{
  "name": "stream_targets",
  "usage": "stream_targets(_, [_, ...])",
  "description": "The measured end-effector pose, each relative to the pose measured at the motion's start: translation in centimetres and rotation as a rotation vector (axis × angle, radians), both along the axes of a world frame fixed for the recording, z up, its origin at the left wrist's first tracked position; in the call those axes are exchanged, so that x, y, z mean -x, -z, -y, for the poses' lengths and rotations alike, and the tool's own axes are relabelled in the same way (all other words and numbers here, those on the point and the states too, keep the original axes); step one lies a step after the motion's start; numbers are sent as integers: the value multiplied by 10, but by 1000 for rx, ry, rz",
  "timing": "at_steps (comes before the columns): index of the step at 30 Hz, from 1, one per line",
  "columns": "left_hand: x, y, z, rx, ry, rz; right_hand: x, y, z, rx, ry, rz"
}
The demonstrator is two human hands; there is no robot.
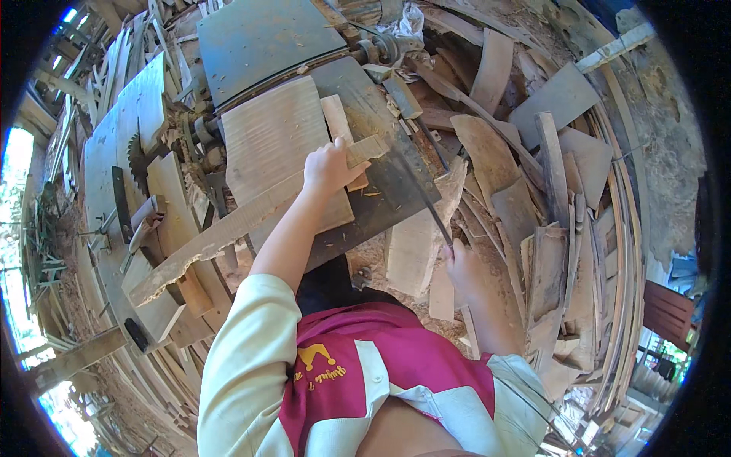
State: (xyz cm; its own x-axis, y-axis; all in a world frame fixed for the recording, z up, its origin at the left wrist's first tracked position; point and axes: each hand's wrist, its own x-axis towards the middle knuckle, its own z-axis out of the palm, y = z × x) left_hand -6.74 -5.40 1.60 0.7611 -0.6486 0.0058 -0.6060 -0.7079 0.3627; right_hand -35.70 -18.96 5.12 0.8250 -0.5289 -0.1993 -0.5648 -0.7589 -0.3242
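Note:
My left hand [327, 166] is closed on a long, rough-edged wooden strip [228, 225] near its far end. The strip slants across the metal machine table [400, 209] and reaches out to the lower left. Under it lie a wide pale board [274, 129] and a narrow wooden piece [335, 116]. At the table's right side my right hand [461, 266] is closed round the near end of a thin dark rod [429, 199]. The rod's far end points toward the sawdust by the strip's tip, and whether it touches the strip I cannot tell.
A toothed circular saw blade [138, 164] stands up from a bench [106, 152] on the left. A second metal plate [266, 46] lies beyond the wide board. Offcuts [487, 152] are heaped on the right, close to my right arm. A concrete wall [670, 137] rises behind them.

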Motion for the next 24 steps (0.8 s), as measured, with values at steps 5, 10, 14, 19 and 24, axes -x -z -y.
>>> stream_targets(5, [8, -20, -22, -48, 99, 177, 1, 12, 6, -149, 146, 247])
stream_targets(10, [2, -4, -76, 14, 116, 267, 9, 22, 10, -176, 160, 391])
stream_targets(14, [0, -6, -92, -144, 57, 47, 9, 26, 11, -182, 133, 424])
stream_targets(19, [-8, -29, -92, 46, 66, -64, 12, 21, 19, -187, 136, 395])
stream_targets(24, [-13, -23, -94, -96, 155, -165, 14, 19, 20, -191, 112, 364])
